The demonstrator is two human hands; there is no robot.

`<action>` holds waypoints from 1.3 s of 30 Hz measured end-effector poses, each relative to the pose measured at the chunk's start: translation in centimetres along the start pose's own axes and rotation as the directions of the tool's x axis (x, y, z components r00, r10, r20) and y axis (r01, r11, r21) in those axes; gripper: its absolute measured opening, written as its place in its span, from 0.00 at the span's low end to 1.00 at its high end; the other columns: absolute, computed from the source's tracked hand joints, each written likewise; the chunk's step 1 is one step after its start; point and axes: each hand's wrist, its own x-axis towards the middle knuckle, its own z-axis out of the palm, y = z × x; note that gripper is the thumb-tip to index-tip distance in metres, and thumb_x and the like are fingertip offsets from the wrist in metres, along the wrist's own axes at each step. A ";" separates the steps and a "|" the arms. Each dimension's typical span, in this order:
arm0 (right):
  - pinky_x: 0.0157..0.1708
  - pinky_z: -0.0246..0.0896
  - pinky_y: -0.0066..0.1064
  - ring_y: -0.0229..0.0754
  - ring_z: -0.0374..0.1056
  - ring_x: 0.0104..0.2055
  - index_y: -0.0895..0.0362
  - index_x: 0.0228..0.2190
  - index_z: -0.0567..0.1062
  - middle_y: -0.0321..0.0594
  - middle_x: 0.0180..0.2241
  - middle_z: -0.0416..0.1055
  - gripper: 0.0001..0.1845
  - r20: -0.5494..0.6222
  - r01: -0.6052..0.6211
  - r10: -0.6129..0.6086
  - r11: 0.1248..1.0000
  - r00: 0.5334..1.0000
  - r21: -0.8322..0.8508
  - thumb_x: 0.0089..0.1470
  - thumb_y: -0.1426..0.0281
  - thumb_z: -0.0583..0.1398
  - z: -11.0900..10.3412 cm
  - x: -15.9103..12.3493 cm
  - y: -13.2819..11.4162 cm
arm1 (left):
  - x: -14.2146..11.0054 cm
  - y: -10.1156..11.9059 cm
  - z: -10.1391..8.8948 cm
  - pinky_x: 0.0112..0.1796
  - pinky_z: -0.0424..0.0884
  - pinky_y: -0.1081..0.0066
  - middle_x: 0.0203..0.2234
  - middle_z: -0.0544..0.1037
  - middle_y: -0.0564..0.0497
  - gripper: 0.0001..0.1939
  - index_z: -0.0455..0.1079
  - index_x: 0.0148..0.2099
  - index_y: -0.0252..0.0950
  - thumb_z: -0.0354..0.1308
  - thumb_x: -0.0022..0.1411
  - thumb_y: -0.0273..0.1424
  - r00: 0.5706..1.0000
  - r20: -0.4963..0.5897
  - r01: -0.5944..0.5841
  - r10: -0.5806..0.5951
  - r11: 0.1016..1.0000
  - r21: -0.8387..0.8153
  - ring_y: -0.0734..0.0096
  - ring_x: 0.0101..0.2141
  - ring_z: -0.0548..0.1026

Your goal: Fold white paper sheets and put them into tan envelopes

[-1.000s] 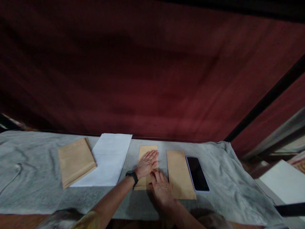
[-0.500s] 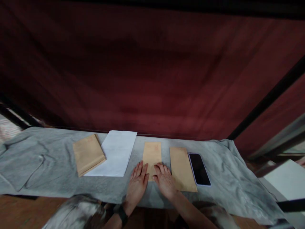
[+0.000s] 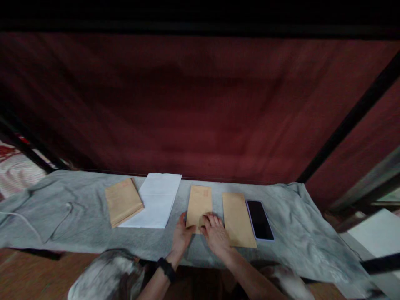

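A brown paper envelope (image 3: 199,200) with faint red print near its top right corner lies upright in front of me on the grey cloth. My left hand (image 3: 182,237), a dark watch on its wrist, pinches the envelope's lower left edge, thumb on top and fingers along the side. On the lower right part of the envelope rests my right hand (image 3: 216,234), its fingers slightly bent and lying on the paper. Just right of that hand is a second brown envelope (image 3: 238,218), lying flat. My hands cover the envelope's lower corners.
A stack of brown envelopes (image 3: 123,201) overlaps white paper sheets (image 3: 159,200) on the left. A phone (image 3: 260,221) with a dark screen lies at the right. The grey cloth (image 3: 300,225) is wrinkled there. Behind stands a dark red panel (image 3: 200,108); a cable (image 3: 23,218) lies far left.
My left hand has gone from lying flat by the envelope to gripping its lower left edge. My right fingers have bent a little. The view has shifted slightly.
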 end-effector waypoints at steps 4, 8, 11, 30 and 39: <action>0.57 0.59 0.47 0.54 0.62 0.59 0.57 0.64 0.59 0.49 0.60 0.64 0.31 -0.048 0.090 -0.090 0.996 0.995 0.003 0.63 0.61 0.56 -0.6 -0.7 -1.2 | -0.6 4.1 0.2 0.36 0.73 0.67 0.34 0.82 0.46 0.26 0.71 0.49 0.31 0.66 0.44 0.29 0.987 -0.005 0.149 -0.159 0.934 -0.324 0.60 0.35 0.79; 0.53 0.64 0.44 0.52 0.68 0.53 0.56 0.62 0.63 0.51 0.55 0.68 0.26 -0.082 -0.031 0.041 0.992 0.996 0.125 0.63 0.71 0.51 -1.3 -0.3 -1.6 | -1.6 7.3 0.9 0.37 0.72 0.69 0.36 0.82 0.45 0.26 0.73 0.49 0.33 0.70 0.47 0.35 0.991 0.042 0.133 -0.127 0.913 -0.386 0.60 0.39 0.79; 0.53 0.65 0.40 0.49 0.70 0.51 0.52 0.55 0.71 0.47 0.51 0.70 0.21 -0.112 -0.157 0.273 0.791 0.955 0.592 0.63 0.70 0.50 -1.8 0.5 -1.2 | -2.1 7.7 1.7 0.37 0.72 0.70 0.45 0.79 0.43 0.28 0.72 0.54 0.37 0.68 0.54 0.44 0.980 0.071 0.199 -0.187 0.861 -0.469 0.59 0.47 0.77; 0.30 0.74 0.38 0.44 0.75 0.27 0.58 0.32 0.77 0.45 0.29 0.78 0.20 0.504 -0.528 0.169 0.170 0.847 0.832 0.54 0.55 0.57 -1.0 0.3 -1.4 | 1.6 1.5 -0.6 0.22 0.62 0.73 0.20 0.76 0.56 0.28 0.71 0.52 0.31 0.63 0.45 0.30 0.984 0.025 0.175 -0.174 0.984 -0.043 0.69 0.20 0.72; 0.68 0.43 0.46 0.49 0.49 0.69 0.56 0.63 0.63 0.46 0.67 0.55 0.28 0.022 0.009 -0.018 0.942 1.000 0.335 0.63 0.65 0.55 0.8 -1.5 0.0 | 1.6 0.3 -2.3 0.39 0.71 0.69 0.34 0.77 0.49 0.21 0.70 0.52 0.33 0.53 0.55 0.22 0.995 0.034 -0.093 0.090 0.824 0.558 0.66 0.35 0.76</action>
